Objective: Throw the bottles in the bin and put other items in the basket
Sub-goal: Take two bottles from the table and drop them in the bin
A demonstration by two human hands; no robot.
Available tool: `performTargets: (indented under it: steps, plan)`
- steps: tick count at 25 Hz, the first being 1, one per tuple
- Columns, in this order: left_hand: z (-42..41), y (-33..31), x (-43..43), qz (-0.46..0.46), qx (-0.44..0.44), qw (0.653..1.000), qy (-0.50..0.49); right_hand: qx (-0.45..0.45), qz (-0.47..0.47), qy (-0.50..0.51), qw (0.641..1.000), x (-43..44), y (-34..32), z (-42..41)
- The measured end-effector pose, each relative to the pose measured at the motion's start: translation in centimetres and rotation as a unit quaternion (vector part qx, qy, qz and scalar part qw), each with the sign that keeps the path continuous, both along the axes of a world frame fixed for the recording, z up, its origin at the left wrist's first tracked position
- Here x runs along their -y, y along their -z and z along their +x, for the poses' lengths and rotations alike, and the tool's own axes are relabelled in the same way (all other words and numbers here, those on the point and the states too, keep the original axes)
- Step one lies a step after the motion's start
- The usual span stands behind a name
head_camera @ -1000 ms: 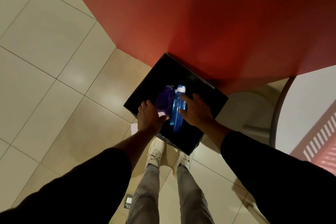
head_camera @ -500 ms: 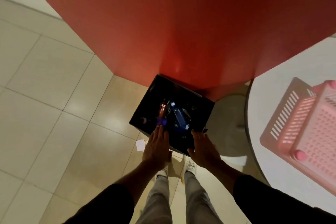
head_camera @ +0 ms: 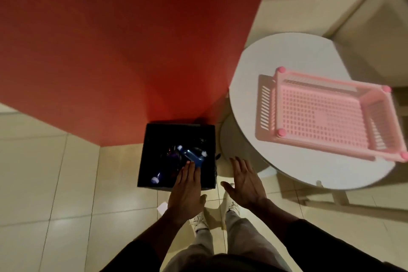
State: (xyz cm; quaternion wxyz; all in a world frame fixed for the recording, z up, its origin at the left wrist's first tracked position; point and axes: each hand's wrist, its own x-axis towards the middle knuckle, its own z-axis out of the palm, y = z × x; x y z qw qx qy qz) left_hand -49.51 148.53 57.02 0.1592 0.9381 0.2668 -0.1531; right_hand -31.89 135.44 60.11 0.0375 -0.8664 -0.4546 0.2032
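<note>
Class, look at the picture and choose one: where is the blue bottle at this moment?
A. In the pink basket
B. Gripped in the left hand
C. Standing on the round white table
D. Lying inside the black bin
D: the blue bottle lies inside the black bin, while the left hand and the right hand are open and hold nothing.

The left hand [head_camera: 187, 187] hides one end of the blue bottle [head_camera: 192, 154] and part of the near rim of the bin [head_camera: 152, 150]; other dark contents are unreadable. The blurred basket [head_camera: 266, 104] runs off frame right
</note>
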Motion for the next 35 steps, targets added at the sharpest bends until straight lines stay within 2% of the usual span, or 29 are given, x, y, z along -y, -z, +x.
performTargets:
  steps: [5, 10, 14, 19, 24, 29, 35]
  plan:
    - [4.5, -2.3, 1.2, 0.015, 0.010, 0.988, 0.152, 0.045, 0.001, 0.079, 0.996, 5.2, -1.4, -0.9]
    - [10.0, -3.3, 4.0, 0.046, 0.033, 0.949, 0.311, 0.059, -0.007, 0.191, 0.980, 12.1, -2.1, -0.3]
    - [14.3, -4.2, 8.1, 0.061, 0.038, 0.915, 0.398, 0.064, -0.010, 0.270, 0.961, 18.3, -2.7, 0.8]
    - [18.8, -5.5, 16.7, 0.077, 0.049, 0.880, 0.467, 0.069, -0.013, 0.351, 0.934, 28.1, -3.3, 1.9]
    - [22.0, -6.1, 27.1, 0.044, 0.062, 0.872, 0.483, 0.072, -0.020, 0.408, 0.910, 38.8, -3.4, 2.8]
    - [25.5, -5.6, 37.6, 0.055, 0.071, 0.836, 0.541, 0.070, -0.022, 0.465, 0.882, 48.8, -2.5, 3.2]
    - [29.7, -6.6, 50.5, 0.032, 0.090, 0.772, 0.628, 0.071, -0.013, 0.576, 0.814, 58.8, -2.8, 2.7]
